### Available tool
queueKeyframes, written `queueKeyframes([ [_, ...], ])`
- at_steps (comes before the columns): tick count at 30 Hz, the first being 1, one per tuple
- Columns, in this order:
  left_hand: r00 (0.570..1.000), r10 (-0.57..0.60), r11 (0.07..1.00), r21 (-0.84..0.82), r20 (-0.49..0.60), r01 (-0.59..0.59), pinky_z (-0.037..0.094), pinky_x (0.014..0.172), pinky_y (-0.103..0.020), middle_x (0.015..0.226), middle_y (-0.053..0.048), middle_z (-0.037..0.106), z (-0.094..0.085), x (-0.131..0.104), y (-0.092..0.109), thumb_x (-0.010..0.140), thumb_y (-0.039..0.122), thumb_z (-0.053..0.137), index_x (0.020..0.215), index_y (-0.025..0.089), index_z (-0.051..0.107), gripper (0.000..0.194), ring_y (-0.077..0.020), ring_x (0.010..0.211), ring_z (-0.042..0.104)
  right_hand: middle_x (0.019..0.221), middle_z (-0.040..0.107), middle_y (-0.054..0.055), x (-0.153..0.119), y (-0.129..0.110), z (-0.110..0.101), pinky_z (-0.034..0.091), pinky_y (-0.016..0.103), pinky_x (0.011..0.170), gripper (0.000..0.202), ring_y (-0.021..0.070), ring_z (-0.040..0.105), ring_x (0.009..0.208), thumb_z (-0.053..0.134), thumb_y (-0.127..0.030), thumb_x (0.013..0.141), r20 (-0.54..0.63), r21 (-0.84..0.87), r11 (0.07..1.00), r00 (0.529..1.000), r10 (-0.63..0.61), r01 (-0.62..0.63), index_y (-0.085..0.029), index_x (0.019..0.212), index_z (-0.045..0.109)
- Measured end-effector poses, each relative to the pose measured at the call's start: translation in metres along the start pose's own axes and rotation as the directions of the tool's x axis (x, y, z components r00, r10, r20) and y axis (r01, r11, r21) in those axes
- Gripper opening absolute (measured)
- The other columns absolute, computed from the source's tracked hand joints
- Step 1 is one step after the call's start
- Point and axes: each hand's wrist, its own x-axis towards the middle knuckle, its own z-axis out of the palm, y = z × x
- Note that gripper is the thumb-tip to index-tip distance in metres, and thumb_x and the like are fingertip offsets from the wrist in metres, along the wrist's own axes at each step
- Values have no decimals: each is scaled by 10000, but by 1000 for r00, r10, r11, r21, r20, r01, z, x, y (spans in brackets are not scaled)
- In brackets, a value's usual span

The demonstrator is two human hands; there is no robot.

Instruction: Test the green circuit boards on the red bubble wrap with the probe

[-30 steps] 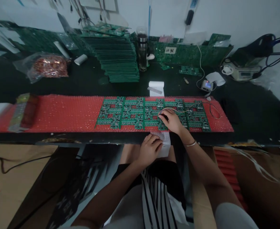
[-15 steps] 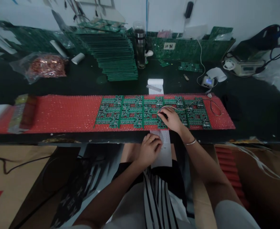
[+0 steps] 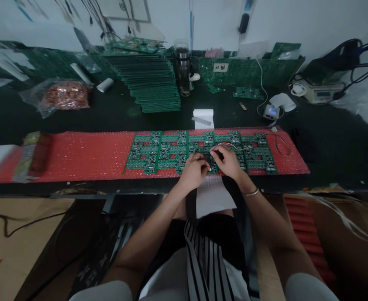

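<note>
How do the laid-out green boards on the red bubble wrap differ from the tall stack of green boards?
Arrangement: the laid-out boards lie flat in one layer, while the stack is piled many layers high.
Support: the laid-out boards rest on red bubble wrap; the stack stands on the dark table.
Hands: the left hand and right hand are at the laid-out boards, neither at the stack.
Shared: both are green.

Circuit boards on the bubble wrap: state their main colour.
The circuit boards are green, shown best in the head view.
</note>
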Motion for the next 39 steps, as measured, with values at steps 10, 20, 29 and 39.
queueKeyframes([
  [10,992,98,979,188,-77,-82,503,894,-426,969,-69,640,10,-1,-4,820,120,661,824,169,716,74,-248,934,562,919,710,70,1,-1,-1,535,392,851,208,222,659,907,506,-396,970,19,-11,999,999,44,-44,-239,867,599],
  [20,888,451,819,434,-85,-375,484,910,-427,1186,-86,661,14,-33,-13,957,233,568,1075,189,704,186,-277,1133,551,886,708,49,5,-6,-6,532,337,762,198,199,669,836,603,-399,923,14,71,988,990,139,-139,-220,845,639],
  [29,913,401,850,404,-76,-339,485,891,-419,1179,-92,664,20,-34,-17,964,206,544,1057,188,704,186,-260,1103,580,992,723,56,26,-18,12,534,384,891,139,218,668,988,535,-287,954,186,15,1000,983,-10,7,-239,945,666],
  [39,951,306,951,63,-40,-303,472,1016,-452,1275,-91,606,-5,-61,-7,932,296,620,1184,231,652,262,-255,1228,527,987,712,58,32,-16,21,528,392,891,167,222,662,971,490,-234,963,287,-28,996,955,-74,86,-248,978,656],
])
